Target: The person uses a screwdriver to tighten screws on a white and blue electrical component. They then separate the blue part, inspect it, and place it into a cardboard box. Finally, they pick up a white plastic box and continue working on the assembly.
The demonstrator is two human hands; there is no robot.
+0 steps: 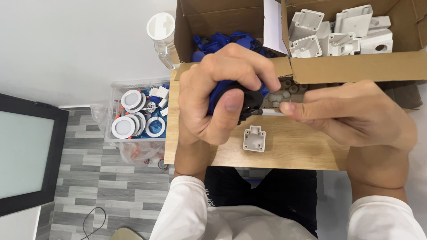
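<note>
Grey wood-look flooring fills the lower left, where a dark-framed panel (26, 155) with a pale frosted face leans in from the edge. Right of it, a clear plastic bin (116, 89) on the floor holds round white ring-shaped fittings (124, 126) on blue backing. A white plastic cylinder on a clear neck (162, 33) stands just beside the left flap of a cardboard box (356, 66). That box sits at the far edge of a light wooden table (289, 151); its left compartment holds blue plastic pieces (213, 44), its right compartment white plastic brackets (342, 31). Over the table, the left hand (218, 93) is curled tight around a blue and black plastic part (242, 102), thumb pressed across its front and fingers wrapped over the top. Below it, a small white square bracket (254, 138) lies flat on the wood, apart from both hands. The right hand (356, 115) has its fingers drawn together, fingertips (289, 108) pinched at the edge of the blue and black part; whether they hold anything small of their own I cannot tell. Small grey round pieces (280, 95) lie behind the fingertips, by the box.
</note>
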